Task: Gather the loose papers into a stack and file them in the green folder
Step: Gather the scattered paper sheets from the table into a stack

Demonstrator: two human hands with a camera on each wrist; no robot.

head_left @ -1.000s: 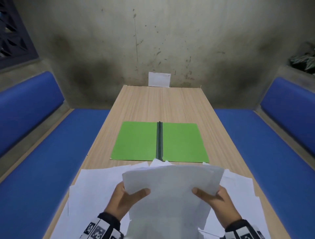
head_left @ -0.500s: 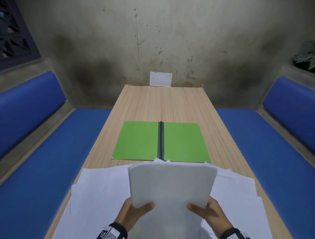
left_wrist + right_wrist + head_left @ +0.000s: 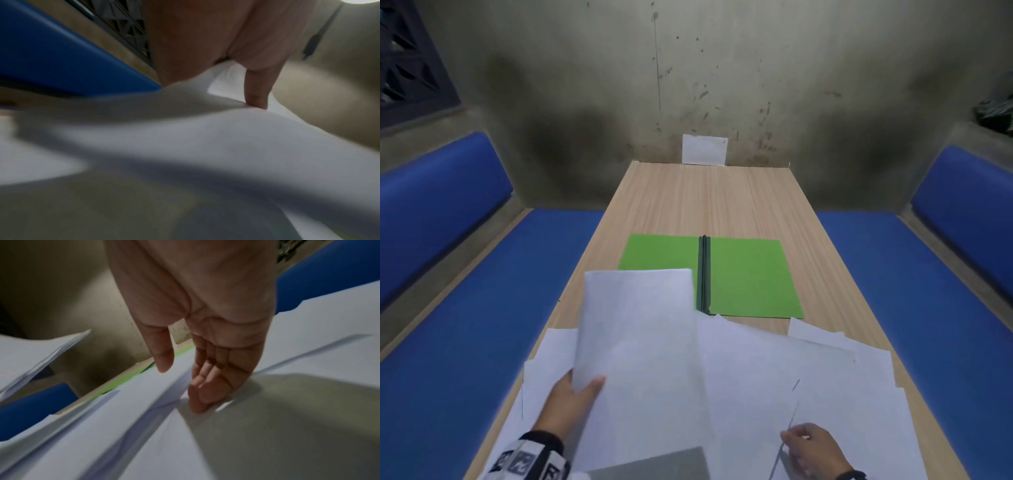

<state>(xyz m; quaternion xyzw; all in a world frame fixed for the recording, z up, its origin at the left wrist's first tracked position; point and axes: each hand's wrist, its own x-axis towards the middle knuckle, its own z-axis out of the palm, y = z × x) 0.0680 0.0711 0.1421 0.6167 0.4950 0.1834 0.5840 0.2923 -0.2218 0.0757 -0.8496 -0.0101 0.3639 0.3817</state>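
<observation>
The green folder [image 3: 750, 277] lies open on the wooden table [image 3: 705, 198], its dark spine in the middle. My left hand [image 3: 575, 401] holds a stack of white papers [image 3: 640, 349] by its left edge, thumb on top, lifted over the folder's left half. Loose white sheets [image 3: 825, 377] are spread across the near end of the table. My right hand [image 3: 808, 445] rests on those sheets at the lower right, fingers straight and touching the paper [image 3: 205, 399]. In the left wrist view a thumb [image 3: 257, 91] presses on the stack [image 3: 185, 129].
Blue padded benches [image 3: 482, 325] run along both sides of the table. A small white card [image 3: 703, 149] leans against the stained wall at the far end. The far half of the table shows bare wood.
My right hand has let go of the stack and dropped to the loose sheets at the right. The left hand alone has swung the stack to the left.
</observation>
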